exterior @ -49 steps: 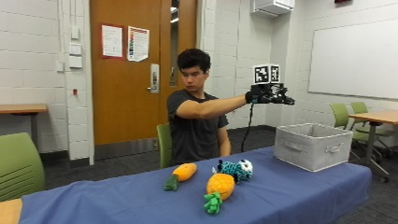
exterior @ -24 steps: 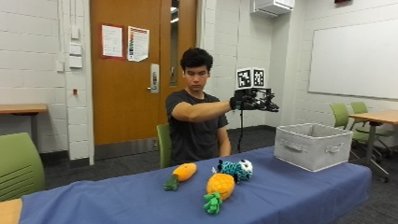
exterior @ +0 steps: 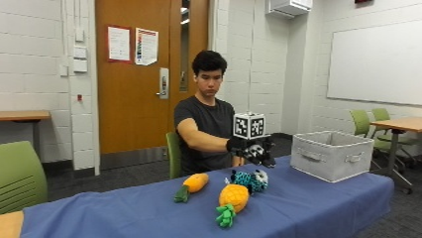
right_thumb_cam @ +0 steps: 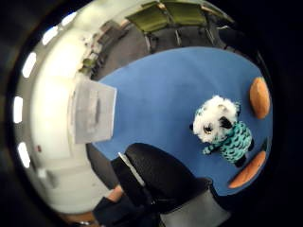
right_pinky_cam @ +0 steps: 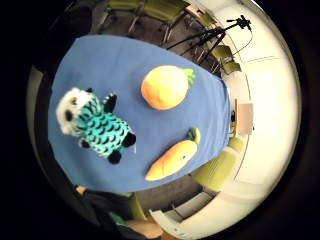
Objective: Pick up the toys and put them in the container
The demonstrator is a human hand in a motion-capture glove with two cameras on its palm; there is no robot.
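Note:
Three plush toys lie on the blue tablecloth: an orange carrot, a pineapple and a teal-and-white animal. My gloved right hand hangs just above the teal animal, fingers relaxed and pointing down, holding nothing. The little finger side palm view looks down on the teal animal, the pineapple and the carrot. The thumb side palm view shows the teal animal close below and the grey fabric container further along the table. That container stands at the table's right end.
Green chairs stand at the left and behind the container. A wooden table is at the far right. A camera tripod stands beyond the table's far side.
The hand has come down from shoulder height and moved left, away from the container, to just above the teal animal. The toys have not moved.

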